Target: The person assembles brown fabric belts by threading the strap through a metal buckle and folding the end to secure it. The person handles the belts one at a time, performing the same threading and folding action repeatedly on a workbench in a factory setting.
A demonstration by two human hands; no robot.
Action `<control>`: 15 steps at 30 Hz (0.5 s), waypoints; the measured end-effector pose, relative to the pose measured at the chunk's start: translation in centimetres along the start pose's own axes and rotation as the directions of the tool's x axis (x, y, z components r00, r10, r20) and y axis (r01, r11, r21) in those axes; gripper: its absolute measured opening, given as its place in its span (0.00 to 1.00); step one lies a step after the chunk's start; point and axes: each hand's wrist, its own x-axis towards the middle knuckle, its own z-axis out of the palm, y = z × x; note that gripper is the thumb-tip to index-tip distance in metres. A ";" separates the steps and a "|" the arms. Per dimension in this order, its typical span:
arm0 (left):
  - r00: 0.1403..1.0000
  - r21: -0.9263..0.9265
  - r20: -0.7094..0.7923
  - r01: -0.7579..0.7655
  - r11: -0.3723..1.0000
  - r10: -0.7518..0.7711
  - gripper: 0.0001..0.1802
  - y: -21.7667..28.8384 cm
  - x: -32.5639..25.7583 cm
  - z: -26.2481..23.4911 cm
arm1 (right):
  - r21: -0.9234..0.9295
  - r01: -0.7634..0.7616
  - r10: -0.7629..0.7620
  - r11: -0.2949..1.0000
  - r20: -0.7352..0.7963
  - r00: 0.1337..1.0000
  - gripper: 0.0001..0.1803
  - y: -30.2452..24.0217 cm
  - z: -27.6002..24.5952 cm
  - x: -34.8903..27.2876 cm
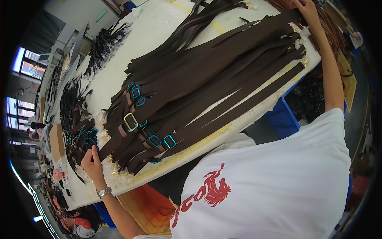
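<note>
Near the left end of the table point(159, 24), the left hand point(93, 164) pinches a brown strap point(109, 149); more straps point(215, 65) cover mid-surface. By the right edge, I can't tell whether the right hand point(306, 8) grips. Beyond lie black straps point(104, 47).

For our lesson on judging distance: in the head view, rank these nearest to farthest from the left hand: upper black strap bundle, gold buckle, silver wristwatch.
1. Silver wristwatch, on the wrist of the left hand.
2. Gold buckle, above and right, among brown straps.
3. Upper black strap bundle, toward the upper left.
</note>
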 end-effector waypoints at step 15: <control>0.987 0.284 0.000 -0.155 0.946 0.161 0.05 2.9 0.8 7.2 | 0.254 0.301 -0.357 0.919 0.216 0.909 0.08 -9.1 25.8 -0.5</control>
